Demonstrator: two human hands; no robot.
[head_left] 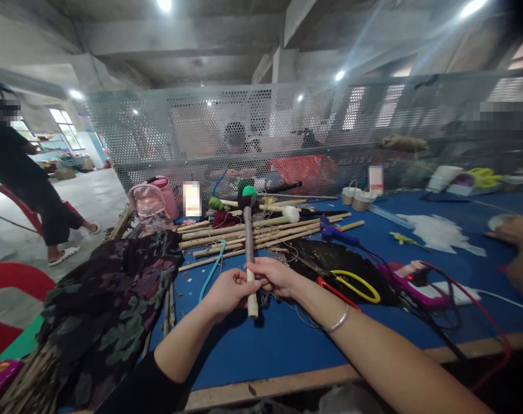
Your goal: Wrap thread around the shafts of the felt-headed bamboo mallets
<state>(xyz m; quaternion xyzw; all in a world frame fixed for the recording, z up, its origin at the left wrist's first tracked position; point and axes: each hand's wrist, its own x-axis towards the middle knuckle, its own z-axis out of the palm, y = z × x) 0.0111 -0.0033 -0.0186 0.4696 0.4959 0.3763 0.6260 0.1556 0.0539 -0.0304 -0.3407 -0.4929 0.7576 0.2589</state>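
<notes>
Left hand [227, 292] and right hand [275, 276] pinch the two-toned stick [249, 244] at lower centre frame, seemingly steadying it; turning it would call for looser fingertips.

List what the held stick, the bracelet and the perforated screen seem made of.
Stick: probably matt wood, its near end pale and bare, greyish covering above.
Bracelet: likely polished silvery metal, from its shine.
Screen: seemingly grey sheet metal punched with regular holes, though plastic is possible.
</notes>
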